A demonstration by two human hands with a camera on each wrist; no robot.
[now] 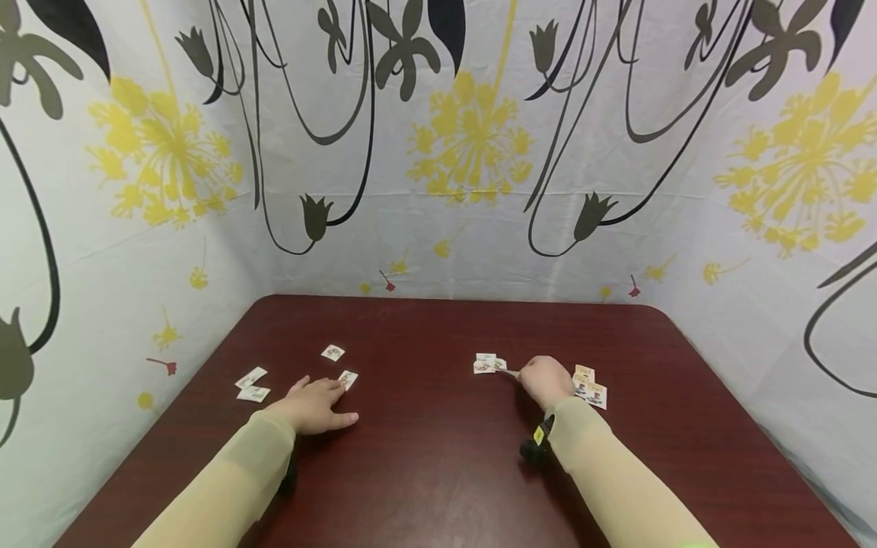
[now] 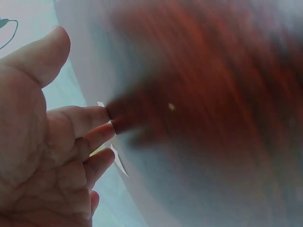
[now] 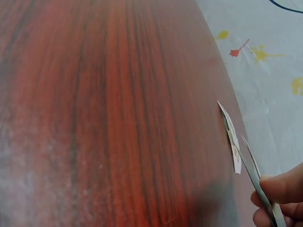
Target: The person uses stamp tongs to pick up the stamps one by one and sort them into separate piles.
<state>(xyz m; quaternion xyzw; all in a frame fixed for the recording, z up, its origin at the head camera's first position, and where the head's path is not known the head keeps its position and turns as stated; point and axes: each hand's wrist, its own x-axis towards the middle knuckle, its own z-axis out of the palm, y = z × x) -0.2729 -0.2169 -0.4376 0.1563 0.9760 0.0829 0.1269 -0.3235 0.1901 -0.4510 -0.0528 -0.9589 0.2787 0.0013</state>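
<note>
Two small cards lie left of the spread left hand, whose fingers meet a printed card. A card group sits just left of the right hand, which pinches tweezers; more cards lie just right. Tweezing seems in hand, probably calling for a precise squeeze.

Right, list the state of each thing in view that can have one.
Left hand: outstretched, palm down
Near card: partly hidden by left hand
Lone card: flat
Left pair: flat, close together
Right hand: gripping tweezers
Tweezers: tips apart
Middle cards: grouped
Right cards: grouped, printed side up
Cloth: hung up, creased
</note>
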